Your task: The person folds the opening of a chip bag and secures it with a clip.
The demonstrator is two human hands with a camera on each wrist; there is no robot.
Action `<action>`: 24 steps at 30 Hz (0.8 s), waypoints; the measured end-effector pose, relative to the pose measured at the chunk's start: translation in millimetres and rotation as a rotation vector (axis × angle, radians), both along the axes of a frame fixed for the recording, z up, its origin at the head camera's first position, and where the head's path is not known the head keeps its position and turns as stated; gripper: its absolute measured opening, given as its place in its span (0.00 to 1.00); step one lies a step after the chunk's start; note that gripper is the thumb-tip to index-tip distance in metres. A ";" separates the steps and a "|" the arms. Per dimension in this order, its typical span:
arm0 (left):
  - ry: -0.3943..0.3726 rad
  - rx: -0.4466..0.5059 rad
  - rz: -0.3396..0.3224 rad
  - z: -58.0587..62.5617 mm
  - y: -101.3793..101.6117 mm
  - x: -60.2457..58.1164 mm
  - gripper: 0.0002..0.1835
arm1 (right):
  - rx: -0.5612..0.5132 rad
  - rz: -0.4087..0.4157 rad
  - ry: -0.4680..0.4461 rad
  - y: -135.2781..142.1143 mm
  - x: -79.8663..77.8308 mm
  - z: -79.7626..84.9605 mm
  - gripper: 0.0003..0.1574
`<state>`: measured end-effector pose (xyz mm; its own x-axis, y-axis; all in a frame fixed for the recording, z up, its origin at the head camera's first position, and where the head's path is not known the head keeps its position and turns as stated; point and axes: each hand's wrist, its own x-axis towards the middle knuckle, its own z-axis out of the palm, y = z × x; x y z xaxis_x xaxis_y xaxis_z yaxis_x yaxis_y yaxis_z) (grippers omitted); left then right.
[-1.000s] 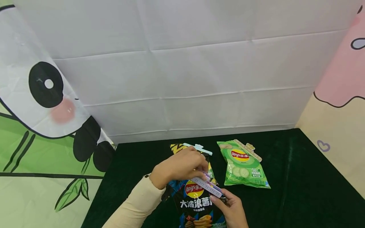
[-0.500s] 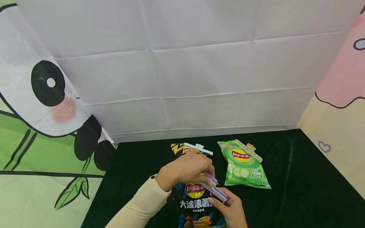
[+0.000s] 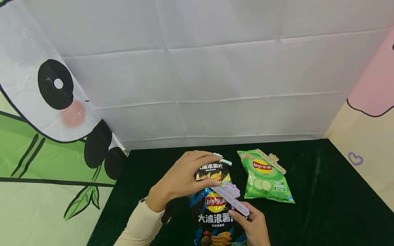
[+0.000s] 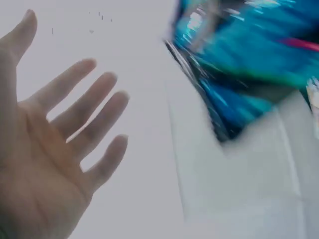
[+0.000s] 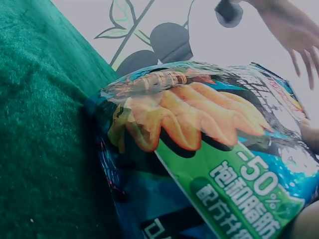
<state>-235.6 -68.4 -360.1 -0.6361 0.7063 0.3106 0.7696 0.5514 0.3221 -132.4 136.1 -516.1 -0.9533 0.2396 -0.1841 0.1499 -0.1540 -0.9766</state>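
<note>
A black and blue chip bag [image 3: 213,218] stands at the table's front, with a light purple bag clip [image 3: 234,201] set slantwise across its top right corner. My right hand [image 3: 253,223] pinches that corner, thumb on the front by the clip's lower end. My left hand [image 3: 181,179] hovers at the clip's upper end, its fingers stretched out and holding nothing. In the left wrist view that hand [image 4: 60,149] shows spread fingers apart from the bag [image 4: 249,64]. The right wrist view is filled by the bag's printed front [image 5: 199,124]; little of the right hand shows there.
Behind lies another black chip bag [image 3: 226,176] with a pale blue clip [image 3: 226,162], partly covered by my left hand. A green chip bag [image 3: 266,186] with a cream clip [image 3: 271,162] lies to the right. Dark green cloth [image 3: 320,205] covers the table; white fabric [image 3: 215,85] hangs behind.
My left hand has let go of the purple clip and drawn back to the left with its fingers straightened. The clip stays on the bag's corner; my right hand keeps its pinch there.
</note>
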 end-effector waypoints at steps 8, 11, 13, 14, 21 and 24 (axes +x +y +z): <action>-0.233 0.213 0.326 -67.8 -60.0 11.8 0.31 | 0.094 -0.012 -0.056 4.6 -1.3 -1.9 0.24; -0.434 0.235 0.361 -103.7 -64.3 25.5 0.33 | 0.106 -0.023 -0.057 7.0 -2.6 -0.9 0.23; -0.573 0.255 0.329 -133.1 -65.9 34.7 0.35 | 0.108 -0.018 -0.051 7.5 -3.5 -0.3 0.24; -0.654 0.277 0.300 -149.0 -65.9 38.5 0.36 | 0.114 -0.017 -0.049 7.7 -3.5 -0.3 0.24; -0.870 0.339 0.133 -253.4 -51.9 44.5 0.42 | 0.135 -0.001 -0.051 9.2 0.3 -4.6 0.26; -0.870 0.354 0.128 -269.0 -43.4 43.2 0.43 | 0.132 -0.022 -0.061 10.9 -0.2 -8.3 0.26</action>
<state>-192.4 -111.9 -629.0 -0.8115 0.5707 -0.1260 0.1213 0.3754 0.9189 -132.6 147.0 -524.5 -0.9356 0.2860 -0.2070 0.2075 -0.0290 -0.9778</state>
